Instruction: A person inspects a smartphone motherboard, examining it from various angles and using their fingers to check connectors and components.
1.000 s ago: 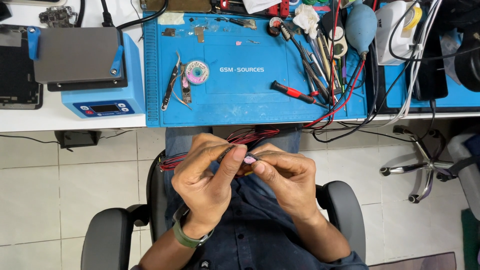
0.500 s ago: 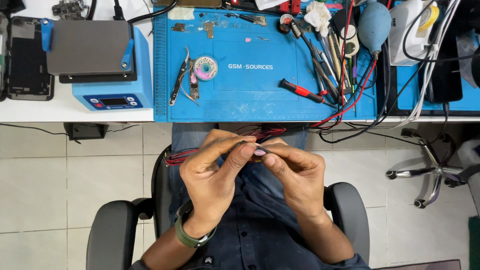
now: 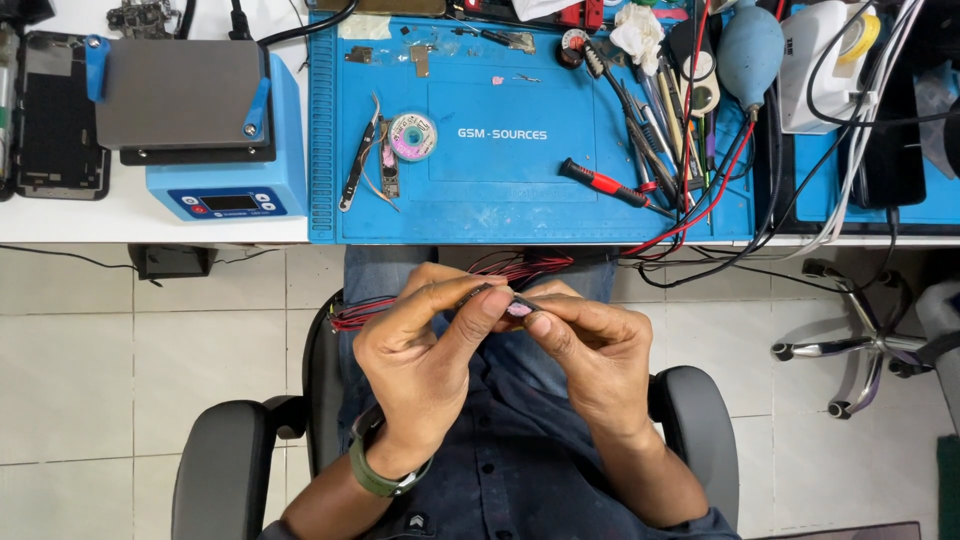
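1. White floor tiles lie under my chair, and the desk runs across the top at 12 o'clock; I sit pulled back from it, so the work hangs over my lap rather than on the mat.
2. My left hand and right hand meet fingertip to fingertip, both closed in a pinch on a small pink part and the thin dark piece at its 9 o'clock side. I hold it close and high, likely to see such a small thing well.
3. A bundle of red wires runs from 9 o'clock of my hands, behind them, up toward the desk edge at 1 o'clock. Whether it joins the pinched part I cannot tell.
4. On the blue work mat at 12 o'clock, tweezers and a small wire spool lie just beside each other, within easy reach.
5. A red-handled screwdriver lies at 1 o'clock, near a cluster of upright tools.
6. A blue heating station stands at 10 o'clock, a dark phone beside it.
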